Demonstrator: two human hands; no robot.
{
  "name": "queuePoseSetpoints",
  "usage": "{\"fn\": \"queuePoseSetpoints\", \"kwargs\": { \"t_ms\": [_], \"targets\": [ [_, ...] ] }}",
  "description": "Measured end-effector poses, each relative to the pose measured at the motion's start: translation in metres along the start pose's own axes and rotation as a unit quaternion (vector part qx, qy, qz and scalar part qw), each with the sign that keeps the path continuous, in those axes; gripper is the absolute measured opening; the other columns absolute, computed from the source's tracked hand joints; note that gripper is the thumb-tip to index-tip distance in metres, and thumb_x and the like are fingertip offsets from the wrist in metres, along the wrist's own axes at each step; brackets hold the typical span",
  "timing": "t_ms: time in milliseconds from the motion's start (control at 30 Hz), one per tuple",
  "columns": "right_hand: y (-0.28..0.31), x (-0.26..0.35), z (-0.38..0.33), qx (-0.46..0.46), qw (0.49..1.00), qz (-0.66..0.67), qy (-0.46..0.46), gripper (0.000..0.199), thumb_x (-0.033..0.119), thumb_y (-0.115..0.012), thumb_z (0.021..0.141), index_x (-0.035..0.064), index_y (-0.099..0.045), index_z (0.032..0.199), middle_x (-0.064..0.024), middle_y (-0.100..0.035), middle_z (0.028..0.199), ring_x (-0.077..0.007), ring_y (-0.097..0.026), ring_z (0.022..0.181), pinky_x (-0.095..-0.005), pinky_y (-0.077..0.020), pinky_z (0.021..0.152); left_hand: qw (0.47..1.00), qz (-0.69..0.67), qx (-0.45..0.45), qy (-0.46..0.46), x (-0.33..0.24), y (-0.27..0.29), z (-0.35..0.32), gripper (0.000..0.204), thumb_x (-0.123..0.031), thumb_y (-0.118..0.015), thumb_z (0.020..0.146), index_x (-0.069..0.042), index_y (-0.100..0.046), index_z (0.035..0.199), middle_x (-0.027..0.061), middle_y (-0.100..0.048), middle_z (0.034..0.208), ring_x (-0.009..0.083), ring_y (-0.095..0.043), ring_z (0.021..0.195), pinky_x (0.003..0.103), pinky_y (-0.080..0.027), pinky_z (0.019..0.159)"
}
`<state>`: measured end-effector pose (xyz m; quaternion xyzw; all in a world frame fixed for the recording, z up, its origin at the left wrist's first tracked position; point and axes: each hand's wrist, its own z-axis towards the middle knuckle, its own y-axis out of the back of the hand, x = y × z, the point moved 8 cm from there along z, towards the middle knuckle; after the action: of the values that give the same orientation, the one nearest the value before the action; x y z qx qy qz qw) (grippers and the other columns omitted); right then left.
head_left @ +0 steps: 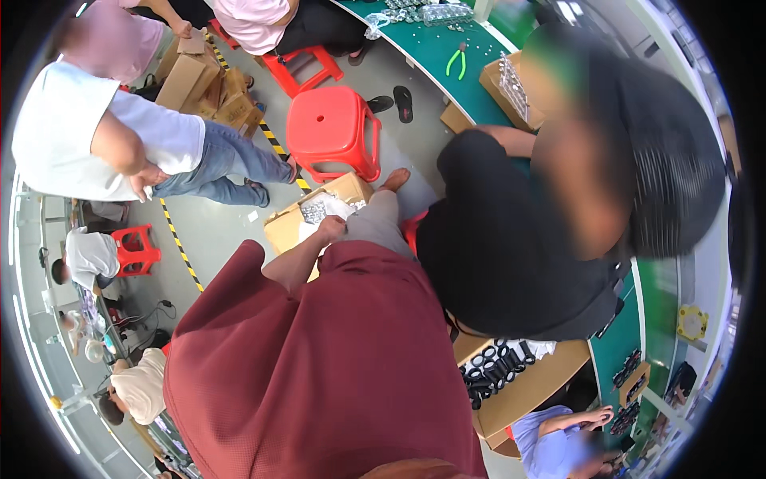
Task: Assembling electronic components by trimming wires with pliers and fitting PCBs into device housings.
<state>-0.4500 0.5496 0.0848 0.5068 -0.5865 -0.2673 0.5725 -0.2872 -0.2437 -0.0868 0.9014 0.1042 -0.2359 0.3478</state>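
Note:
My left hand (331,229) is by my grey-clad leg (378,219), over the near side of an open cardboard box (281,231). Its fingers look curled closed, and whatever may be in them is too small to make out. White plastic and small shiny silvery pieces (321,207) fill the box just beyond the hand. The maroon shirt (335,359) I wear covers much of the lower middle of the view. My right hand does not show.
Beyond the box stands a red plastic stool (323,124). Close on my right sits a person in black (511,247), beside a green worktable (431,44) with green-handled pliers (456,61). A carton of black ring-shaped parts (531,383) lies at right. A person in white (159,132) stands at left.

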Motion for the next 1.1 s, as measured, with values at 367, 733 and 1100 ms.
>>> {"fn": "queuePoseSetpoints", "kwargs": {
  "t_ms": [367, 733, 1100],
  "targets": [
    [0.046, 0.206, 0.244, -0.051, 0.993, -0.067, 0.079, 0.050, 0.038, -0.069, 0.088, 0.0016, -0.059, 0.120, -0.0233, -0.065, 0.114, -0.0431, -0.063, 0.098, -0.0543, -0.0504, 0.089, 0.986, 0.038, -0.139, 0.082, -0.060, 0.132, 0.198, 0.035, -0.026, -0.060, 0.079, -0.005, -0.070, 0.105, 0.0240, -0.071, 0.092, 0.0390, -0.070, 0.093, 0.047, -0.055, 0.085],
    [-0.068, 0.506, 0.525, 0.001, 0.964, -0.038, 0.264, 0.053, 0.038, -0.068, 0.090, 0.0008, -0.055, 0.126, -0.0242, -0.063, 0.118, -0.0445, -0.061, 0.102, -0.0561, -0.0490, 0.091, 0.926, 0.043, -0.323, 0.193, -0.098, 0.281, 0.370, 0.073, -0.047, -0.056, 0.093, -0.007, -0.035, 0.151, 0.0235, -0.024, 0.160, 0.0402, -0.026, 0.146, 0.056, -0.026, 0.117],
    [-0.151, 0.694, 0.573, 0.008, 0.939, -0.027, 0.342, 0.057, 0.038, -0.068, 0.092, 0.0000, -0.052, 0.132, -0.0251, -0.061, 0.122, -0.0460, -0.060, 0.107, -0.0580, -0.0476, 0.093, 0.930, 0.172, -0.320, 0.059, -0.115, 0.280, 0.418, 0.038, -0.039, -0.055, 0.090, -0.012, -0.067, 0.114, 0.0078, -0.060, 0.119, 0.0285, -0.048, 0.123, 0.067, -0.016, 0.115]
  ]
}}
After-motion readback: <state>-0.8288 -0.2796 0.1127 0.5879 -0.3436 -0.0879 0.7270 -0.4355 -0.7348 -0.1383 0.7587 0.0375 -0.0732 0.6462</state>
